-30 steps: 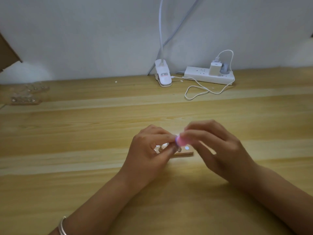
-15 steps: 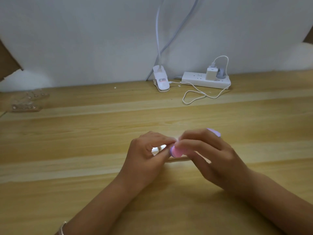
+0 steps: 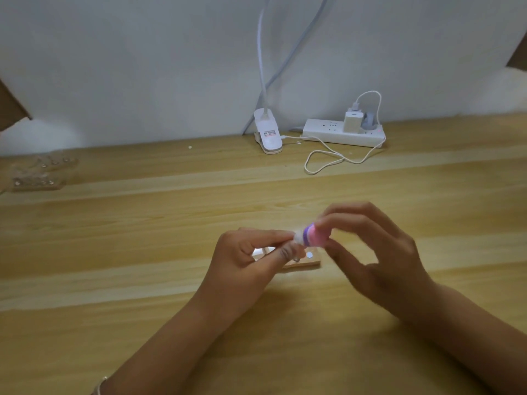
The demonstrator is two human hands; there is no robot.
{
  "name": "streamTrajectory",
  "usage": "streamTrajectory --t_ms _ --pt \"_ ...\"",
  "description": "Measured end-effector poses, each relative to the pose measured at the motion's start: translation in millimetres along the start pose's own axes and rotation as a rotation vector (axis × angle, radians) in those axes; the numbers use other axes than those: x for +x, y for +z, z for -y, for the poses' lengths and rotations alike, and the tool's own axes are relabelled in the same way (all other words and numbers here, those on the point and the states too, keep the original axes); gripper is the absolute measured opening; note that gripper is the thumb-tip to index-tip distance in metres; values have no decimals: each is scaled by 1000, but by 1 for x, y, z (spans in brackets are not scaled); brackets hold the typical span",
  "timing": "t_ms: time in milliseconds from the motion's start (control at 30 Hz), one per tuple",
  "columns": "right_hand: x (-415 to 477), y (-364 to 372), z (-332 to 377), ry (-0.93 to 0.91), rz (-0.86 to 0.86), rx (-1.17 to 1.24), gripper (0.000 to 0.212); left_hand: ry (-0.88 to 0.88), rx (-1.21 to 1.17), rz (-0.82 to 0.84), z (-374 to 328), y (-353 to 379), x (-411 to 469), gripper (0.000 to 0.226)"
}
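Observation:
A small pink and purple cylindrical piece (image 3: pixel 399 236) is pinched between the thumb and fingers of my right hand (image 3: pixel 373 253), held just above the table. My left hand (image 3: pixel 248 260) pinches the pale end of that same piece with thumb and forefinger. Beneath both hands lies a small flat wooden block (image 3: pixel 306 262) with round metal dots on it, partly hidden by my left fingers.
The wooden table (image 3: pixel 142 252) stretches wide. At the back stand a white clip lamp base (image 3: pixel 268 136), a white power strip (image 3: pixel 342 134) with a charger, and a looped white cable (image 3: pixel 328 162). Clear blocks with studs (image 3: pixel 37 178) lie far left.
The pink and purple piece has risen slightly and turned sideways, showing its purple band. My right hand has lifted and its fingers have spread; my left hand stays in place.

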State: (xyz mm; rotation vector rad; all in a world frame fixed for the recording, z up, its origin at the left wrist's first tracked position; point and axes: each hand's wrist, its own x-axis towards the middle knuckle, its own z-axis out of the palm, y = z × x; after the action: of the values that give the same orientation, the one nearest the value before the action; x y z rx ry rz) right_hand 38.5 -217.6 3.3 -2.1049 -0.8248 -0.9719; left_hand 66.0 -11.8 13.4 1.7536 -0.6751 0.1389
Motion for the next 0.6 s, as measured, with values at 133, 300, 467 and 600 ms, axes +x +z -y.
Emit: streamTrajectory --t_ms 133,300,467,600 --pt "-2 4 -2 -36 66 -82 20 29 79 26 -1 1 -2 11" --pt "-1 2 1 -19 2 -46 21 62 60 37 -2 0 0 13" --pt "1 1 -6 2 24 -143 17 44 73 48 -3 -2 0 17" --pt "-1 4 2 -36 2 -72 25 53 76 65 -4 -2 0 16"
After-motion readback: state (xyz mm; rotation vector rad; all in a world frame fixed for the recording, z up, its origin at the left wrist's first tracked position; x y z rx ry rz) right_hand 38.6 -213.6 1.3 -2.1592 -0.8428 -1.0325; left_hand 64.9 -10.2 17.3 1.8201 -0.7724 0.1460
